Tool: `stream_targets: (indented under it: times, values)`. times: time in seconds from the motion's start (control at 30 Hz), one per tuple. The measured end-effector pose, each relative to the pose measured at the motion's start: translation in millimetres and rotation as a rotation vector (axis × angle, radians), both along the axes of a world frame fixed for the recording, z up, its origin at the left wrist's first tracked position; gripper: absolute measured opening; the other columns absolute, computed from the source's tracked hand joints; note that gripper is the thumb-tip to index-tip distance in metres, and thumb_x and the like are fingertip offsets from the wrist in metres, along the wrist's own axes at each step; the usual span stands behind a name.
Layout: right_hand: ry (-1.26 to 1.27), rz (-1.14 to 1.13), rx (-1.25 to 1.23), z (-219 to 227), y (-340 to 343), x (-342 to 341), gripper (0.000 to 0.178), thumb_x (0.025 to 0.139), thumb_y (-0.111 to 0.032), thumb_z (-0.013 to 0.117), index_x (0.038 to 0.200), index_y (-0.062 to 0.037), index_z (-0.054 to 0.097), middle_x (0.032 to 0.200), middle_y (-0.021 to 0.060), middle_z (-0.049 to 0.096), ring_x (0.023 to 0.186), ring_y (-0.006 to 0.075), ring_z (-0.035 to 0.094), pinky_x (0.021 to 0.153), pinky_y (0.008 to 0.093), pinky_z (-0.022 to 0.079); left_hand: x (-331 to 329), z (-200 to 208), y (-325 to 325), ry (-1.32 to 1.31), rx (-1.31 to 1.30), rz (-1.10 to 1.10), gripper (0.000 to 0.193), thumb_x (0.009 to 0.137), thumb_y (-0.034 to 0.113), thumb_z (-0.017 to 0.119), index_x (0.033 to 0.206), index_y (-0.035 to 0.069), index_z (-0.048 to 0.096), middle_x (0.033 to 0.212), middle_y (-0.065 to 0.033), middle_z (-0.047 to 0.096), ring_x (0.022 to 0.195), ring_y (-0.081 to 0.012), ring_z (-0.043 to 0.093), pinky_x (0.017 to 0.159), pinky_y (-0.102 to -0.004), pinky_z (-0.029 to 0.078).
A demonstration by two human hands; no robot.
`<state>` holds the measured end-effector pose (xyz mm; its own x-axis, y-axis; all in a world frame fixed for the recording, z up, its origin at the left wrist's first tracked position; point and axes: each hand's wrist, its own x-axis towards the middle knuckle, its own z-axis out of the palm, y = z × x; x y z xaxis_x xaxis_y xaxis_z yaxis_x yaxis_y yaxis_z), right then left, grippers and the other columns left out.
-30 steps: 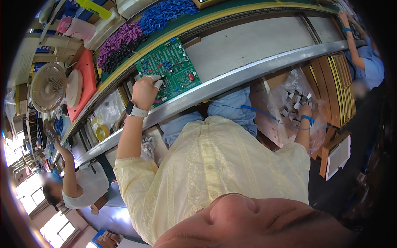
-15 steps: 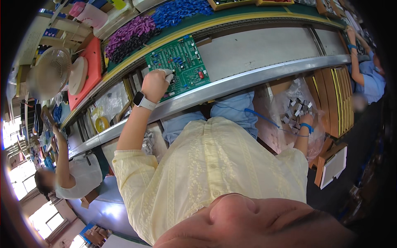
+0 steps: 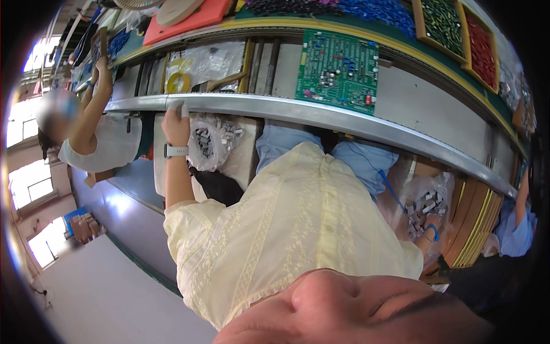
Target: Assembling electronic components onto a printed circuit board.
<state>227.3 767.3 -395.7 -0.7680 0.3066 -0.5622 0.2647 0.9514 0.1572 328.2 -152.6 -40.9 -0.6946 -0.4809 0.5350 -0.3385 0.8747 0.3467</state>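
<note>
Your left hand (image 3: 176, 127) has its fingers curled at the metal rail (image 3: 246, 105); whether they pinch anything, I can't tell. The green circuit board (image 3: 338, 60) lies well to their right. Your right hand (image 3: 425, 230) is at the bag of grey parts (image 3: 428, 202), its fingers too obscured to read.

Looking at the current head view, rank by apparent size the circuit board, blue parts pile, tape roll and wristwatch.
1. Circuit board
2. Blue parts pile
3. Tape roll and wristwatch: too alike to rank
</note>
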Motion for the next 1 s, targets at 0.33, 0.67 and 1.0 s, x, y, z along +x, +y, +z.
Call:
stream_targets:
  times: [0.33,0.67,1.0]
  values:
    - [0.166,-0.556,-0.855,76.1,93.5,-87.1,0.042,0.08,-0.032,0.056,0.109,-0.0027,0.053,0.092,0.0092,0.061,0.079,0.0246,0.059,0.063,0.0349,0.046,61.4,-115.8,-47.4,-1.131,-0.09,0.192,0.019,0.077,0.013,0.049,0.088,0.008,0.063,0.099,-0.0159,0.06,0.089,-0.0307,0.06,0.074,-0.0413,0.049]
    - [0.334,-0.469,-1.915,302.9,-204.5,-52.3,0.033,0.085,-0.012,0.051,0.117,-0.0064,0.048,0.096,0.003,0.056,0.071,0.009,0.05,0.054,0.0201,0.039,46.1,-165.0,-68.2,-1.275,-0.106,0.08,0.027,0.085,0.016,0.039,0.094,0.011,0.064,0.104,-0.0133,0.06,0.095,-0.0279,0.059,0.078,-0.0402,0.049]
    - [-0.191,0.136,-2.135,369.8,-446.4,-150.6,0.03,0.081,-0.006,0.051,0.11,-0.0092,0.049,0.101,0.0097,0.056,0.075,0.0133,0.051,0.067,0.026,0.041,36.8,-164.1,-61.5,-1.347,-0.257,0.043,0.025,0.085,0.016,0.042,0.094,0.006,0.063,0.103,-0.0141,0.06,0.09,-0.0265,0.061,0.075,-0.0373,0.051]
